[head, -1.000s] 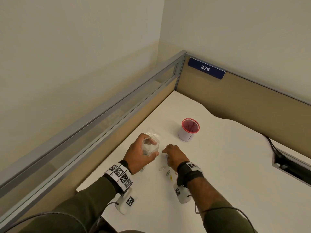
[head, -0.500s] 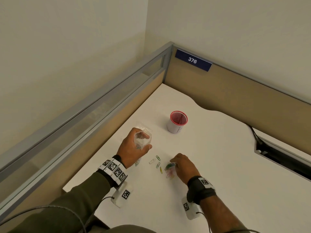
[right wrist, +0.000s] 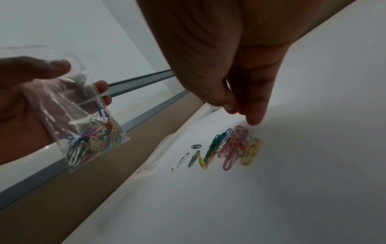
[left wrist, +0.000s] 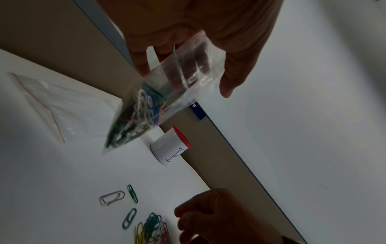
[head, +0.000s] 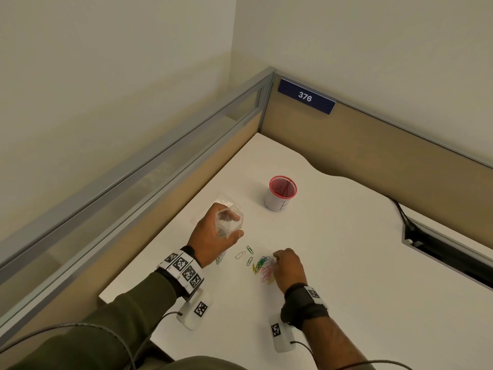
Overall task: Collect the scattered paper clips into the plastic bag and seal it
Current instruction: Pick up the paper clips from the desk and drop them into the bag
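Mid-collection: my left hand (head: 213,237) held plastic bag (left wrist: 167,92), part-filled, above worktop (head: 346,263). Right hand (head: 289,267) over loose paper clips (head: 264,268), fingers bunched, probably empty. Next: pinch cluster, drop into bag.

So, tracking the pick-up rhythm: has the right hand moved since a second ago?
Yes: the right hand drew back from the white red-rimmed cup, toward the person.
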